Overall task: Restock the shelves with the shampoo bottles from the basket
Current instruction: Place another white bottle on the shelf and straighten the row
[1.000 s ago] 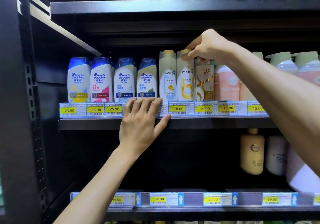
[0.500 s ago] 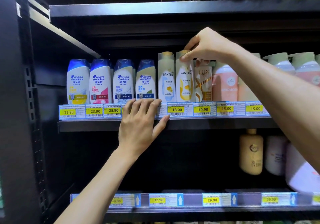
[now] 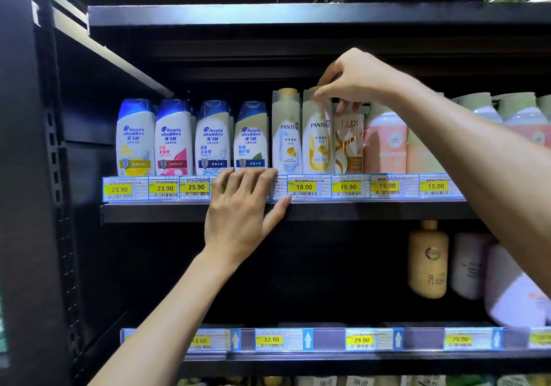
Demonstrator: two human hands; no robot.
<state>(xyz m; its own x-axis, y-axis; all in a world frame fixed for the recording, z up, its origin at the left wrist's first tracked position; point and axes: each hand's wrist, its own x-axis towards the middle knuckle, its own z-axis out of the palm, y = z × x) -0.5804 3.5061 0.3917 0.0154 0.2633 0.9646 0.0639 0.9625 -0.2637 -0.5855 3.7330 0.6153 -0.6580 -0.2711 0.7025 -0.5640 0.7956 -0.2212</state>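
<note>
The right hand (image 3: 354,77) is pinching the cap of the yellow-labelled PANTENE bottle (image 3: 317,141), which is standing upright on the shelf (image 3: 149,212) between a blue-labelled PANTENE bottle (image 3: 287,138) and a gold LUX bottle (image 3: 348,147). The left hand (image 3: 241,210), fingers straight, is resting on the price strip (image 3: 387,187), covering the tag between 25.90 and 18.00. Four head & shoulders bottles (image 3: 213,141) are standing further left.

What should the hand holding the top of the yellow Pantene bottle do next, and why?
Probably let go and draw back. The right hand pinches the cap of the white, yellow-labelled Pantene bottle, which already stands upright on the black metal shelf, level with the blue-labelled Pantene bottle beside it.
</note>
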